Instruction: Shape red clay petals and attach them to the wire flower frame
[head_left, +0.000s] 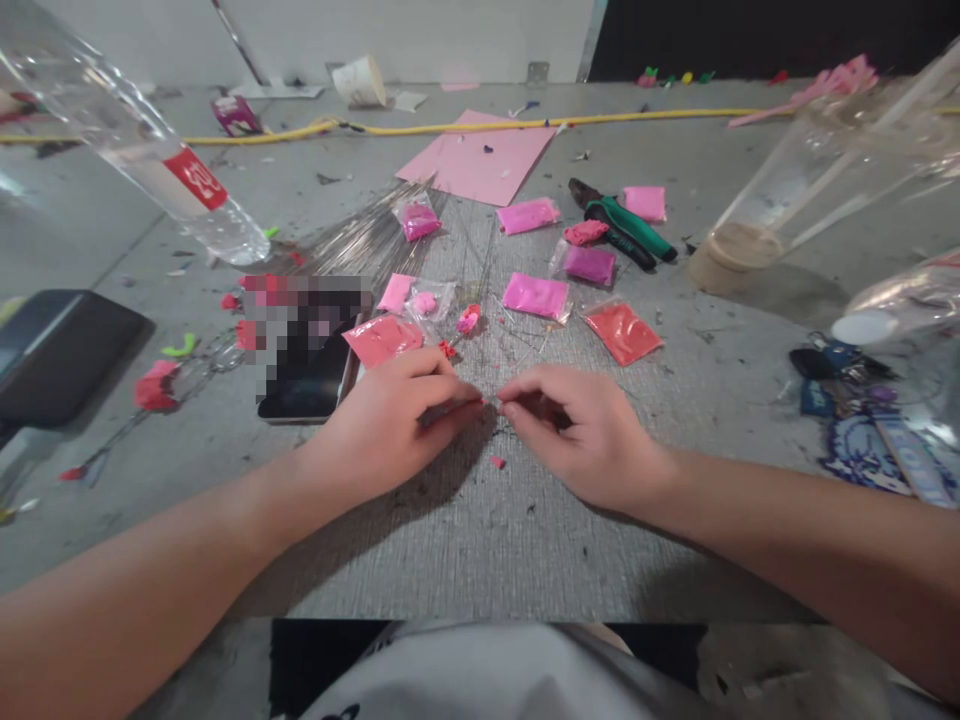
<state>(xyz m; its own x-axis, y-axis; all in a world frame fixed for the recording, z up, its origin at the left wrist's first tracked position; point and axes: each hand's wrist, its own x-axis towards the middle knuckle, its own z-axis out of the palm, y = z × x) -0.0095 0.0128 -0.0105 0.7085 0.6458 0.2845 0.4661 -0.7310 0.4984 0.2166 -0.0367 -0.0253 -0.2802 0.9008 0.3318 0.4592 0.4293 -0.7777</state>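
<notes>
Over the grey tabletop, my left hand [401,415] and my right hand [589,430] face each other with fingertips almost meeting. Thumb and forefinger are pinched on both. A speck of red shows at the left fingertips; what the right fingers hold, if anything, is too small to make out. Just below lies a small red crumb of clay [498,462]. Beyond the hands sit a pink and orange clay piece [469,319] and a red clay bit [447,349]. Beside my left hand are a coral clay packet [382,338] and a phone [307,370], partly blurred out.
Several clay packets [535,296], thin metal wires [360,235], green-handled pliers [634,228] and a pink sheet [480,155] lie farther back. A water bottle [187,180] stands left, a clear plastic cup [780,190] right. Keychains [870,430] lie at far right, a black case [67,350] at far left.
</notes>
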